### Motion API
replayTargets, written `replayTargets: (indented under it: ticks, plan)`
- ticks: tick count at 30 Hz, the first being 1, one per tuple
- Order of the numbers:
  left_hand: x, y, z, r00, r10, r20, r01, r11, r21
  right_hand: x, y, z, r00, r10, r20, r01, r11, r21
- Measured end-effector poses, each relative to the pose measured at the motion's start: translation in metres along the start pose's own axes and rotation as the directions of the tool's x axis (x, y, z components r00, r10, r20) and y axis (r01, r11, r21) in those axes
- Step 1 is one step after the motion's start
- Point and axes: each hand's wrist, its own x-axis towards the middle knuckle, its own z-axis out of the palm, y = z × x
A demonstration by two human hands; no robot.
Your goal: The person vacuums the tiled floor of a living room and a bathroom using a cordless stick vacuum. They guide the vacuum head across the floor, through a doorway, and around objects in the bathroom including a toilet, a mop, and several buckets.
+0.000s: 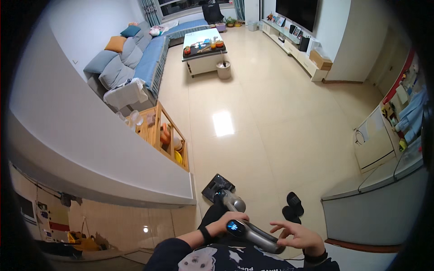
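Observation:
A grey cordless stick vacuum cleaner with a lit round display is held upright close to my body. My left hand wraps around its upper part, just behind the display. My right hand is at the right end of the handle, thumb near or touching it, the other fingers spread. The dark floor head rests on the tiles beside the wall's end. Its lower tube is partly hidden behind the silver cylinder.
Black slippers lie on the floor at right. A wooden rack stands along the left wall, a grey cabinet at right. Farther off are a blue sofa, a coffee table, a bin and a TV cabinet.

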Motion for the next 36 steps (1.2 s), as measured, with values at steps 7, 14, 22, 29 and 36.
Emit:
replayTargets:
  ticks: [7, 14, 22, 29, 36]
  plan:
    - [-0.037, -0.050, -0.110, 0.709, -0.241, -0.662, -0.092, 0.900, -0.426, 0.039, 0.034, -0.012, 0.943, -0.048, -0.330, 0.154, 0.940, 0.305]
    - [-0.059, -0.103, -0.230, 0.224, 0.115, -0.968, 0.319, 0.930, 0.184, 0.064, 0.033, -0.003, 0.976, 0.043, -0.214, 0.023, 0.956, 0.293]
    - [-0.067, -0.114, -0.260, 0.242, 0.049, -0.969, 0.412, 0.899, 0.148, 0.065, 0.040, 0.003, 0.969, 0.017, -0.248, 0.025, 0.986, 0.167]
    - [-0.057, -0.113, -0.183, -0.008, -0.897, -0.442, -0.089, 0.441, -0.893, 0.070, 0.086, 0.006, 0.951, 0.040, -0.308, 0.036, 0.971, 0.237]
    - [0.031, 0.052, -0.116, 0.581, -0.428, -0.692, -0.534, 0.441, -0.721, 0.149, 0.057, 0.001, 0.770, -0.364, -0.524, 0.568, 0.764, 0.304]
